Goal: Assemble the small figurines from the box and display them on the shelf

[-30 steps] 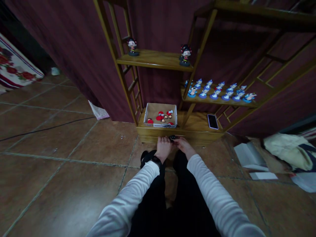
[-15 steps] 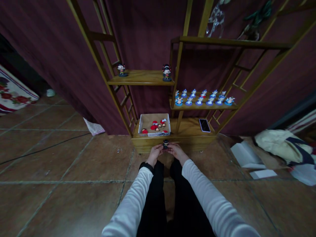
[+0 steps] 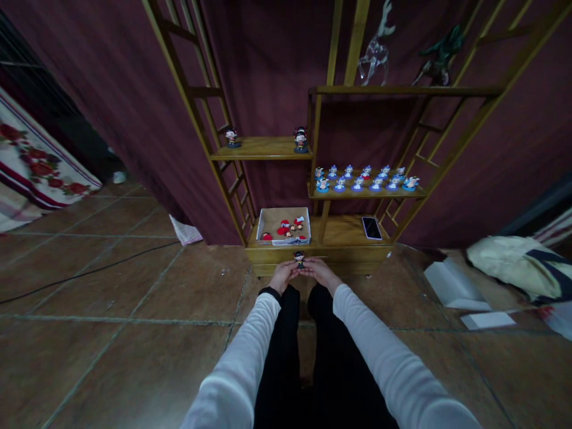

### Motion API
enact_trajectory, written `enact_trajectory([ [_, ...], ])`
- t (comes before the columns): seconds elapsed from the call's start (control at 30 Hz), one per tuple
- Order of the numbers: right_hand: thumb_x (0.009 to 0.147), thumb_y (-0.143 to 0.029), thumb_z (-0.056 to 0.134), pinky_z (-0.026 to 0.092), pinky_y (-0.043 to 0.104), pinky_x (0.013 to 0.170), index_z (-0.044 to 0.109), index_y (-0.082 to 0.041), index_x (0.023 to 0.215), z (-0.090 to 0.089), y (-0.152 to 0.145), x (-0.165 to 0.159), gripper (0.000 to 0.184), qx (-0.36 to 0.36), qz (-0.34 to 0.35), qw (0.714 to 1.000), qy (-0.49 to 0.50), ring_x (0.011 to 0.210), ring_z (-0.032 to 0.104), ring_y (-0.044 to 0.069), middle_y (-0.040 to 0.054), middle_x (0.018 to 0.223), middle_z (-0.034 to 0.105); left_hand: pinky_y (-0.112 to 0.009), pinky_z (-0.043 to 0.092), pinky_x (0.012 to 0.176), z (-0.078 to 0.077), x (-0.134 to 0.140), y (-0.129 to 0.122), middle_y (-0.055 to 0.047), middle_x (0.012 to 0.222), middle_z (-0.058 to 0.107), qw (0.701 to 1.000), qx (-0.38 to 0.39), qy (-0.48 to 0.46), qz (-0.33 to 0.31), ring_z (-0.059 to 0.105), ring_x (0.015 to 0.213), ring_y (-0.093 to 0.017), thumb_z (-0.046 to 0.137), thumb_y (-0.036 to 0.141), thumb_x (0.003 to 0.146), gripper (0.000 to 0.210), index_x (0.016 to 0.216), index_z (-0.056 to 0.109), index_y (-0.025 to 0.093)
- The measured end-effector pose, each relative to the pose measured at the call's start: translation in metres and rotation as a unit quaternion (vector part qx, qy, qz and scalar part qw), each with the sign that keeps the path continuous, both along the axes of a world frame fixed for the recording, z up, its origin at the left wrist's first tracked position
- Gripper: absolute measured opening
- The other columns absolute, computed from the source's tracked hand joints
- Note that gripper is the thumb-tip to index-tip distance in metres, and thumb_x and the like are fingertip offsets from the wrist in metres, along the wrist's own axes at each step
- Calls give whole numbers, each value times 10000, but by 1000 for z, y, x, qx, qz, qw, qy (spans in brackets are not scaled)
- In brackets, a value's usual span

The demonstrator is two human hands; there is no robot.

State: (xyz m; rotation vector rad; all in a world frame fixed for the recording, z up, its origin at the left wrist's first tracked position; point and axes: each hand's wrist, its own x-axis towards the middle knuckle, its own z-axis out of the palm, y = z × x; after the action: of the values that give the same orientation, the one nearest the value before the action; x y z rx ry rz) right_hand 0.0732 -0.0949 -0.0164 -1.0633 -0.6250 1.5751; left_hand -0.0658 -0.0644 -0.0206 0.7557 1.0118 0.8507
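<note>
Between my two hands, in front of the cabinet's lowest level, is a small dark figurine [image 3: 299, 259] with black hair, held upright. My left hand [image 3: 283, 276] grips its base from the left, and my right hand [image 3: 320, 272] grips it from the right. Just beyond them stands a shallow cardboard box [image 3: 272, 217] with several red and dark toy pieces [image 3: 284, 228] inside. Two similar black-haired figurines rest on the shelf above: one at the left end [image 3: 231, 137], the other at the right end [image 3: 301, 140].
Several blue-and-white figurines [image 3: 357, 184] stand in two rows on the right shelf [image 3: 367, 193]. A phone [image 3: 371, 227] lies below them. Higher up are a clear glass animal [image 3: 374, 55] and a dark green statue [image 3: 440, 58]. White packaging [image 3: 453, 285] and a cable [image 3: 98, 268] lie on the floor.
My view has tilted up a little and shifted, so the upper shelf ornaments show more fully. The figurine in my hands now shows its face and front more clearly. Both hands still hold it.
</note>
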Motion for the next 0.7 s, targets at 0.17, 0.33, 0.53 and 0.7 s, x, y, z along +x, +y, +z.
enact_trajectory([
  [0.17, 621, -164, 732, 537, 272, 687, 628, -147, 722, 6, -10, 3, 146, 11, 6, 1000, -10, 584, 645, 112, 8, 643, 673, -195, 457, 570, 6, 5, -9, -43, 614, 647, 1000, -5, -4, -5, 596, 524, -87, 692, 133, 690, 94, 756, 635, 100],
  [0.33, 643, -183, 730, 545, 290, 686, 600, -159, 708, 6, -14, 6, 148, 11, -11, 1000, -5, 576, 649, 121, -5, 604, 655, -200, 474, 583, 8, 7, -14, -47, 645, 650, 1000, -26, -4, 0, 607, 549, -91, 659, 119, 719, 65, 775, 631, 103],
  [0.53, 674, -159, 696, 554, 275, 662, 596, -162, 705, 1, -18, 8, 105, 28, -14, 999, -13, 567, 647, 121, 2, 608, 659, -198, 482, 598, 15, 10, -18, -47, 657, 647, 999, -29, 25, -15, 611, 573, -91, 629, 123, 746, 35, 778, 616, 114],
  [0.7, 678, -144, 686, 555, 261, 662, 611, -152, 703, 2, -21, 10, 78, 40, 15, 999, -26, 577, 647, 120, 10, 592, 658, -192, 472, 578, 21, 12, -24, -32, 628, 629, 998, -28, 44, -17, 597, 547, -84, 629, 119, 746, 47, 785, 603, 117],
])
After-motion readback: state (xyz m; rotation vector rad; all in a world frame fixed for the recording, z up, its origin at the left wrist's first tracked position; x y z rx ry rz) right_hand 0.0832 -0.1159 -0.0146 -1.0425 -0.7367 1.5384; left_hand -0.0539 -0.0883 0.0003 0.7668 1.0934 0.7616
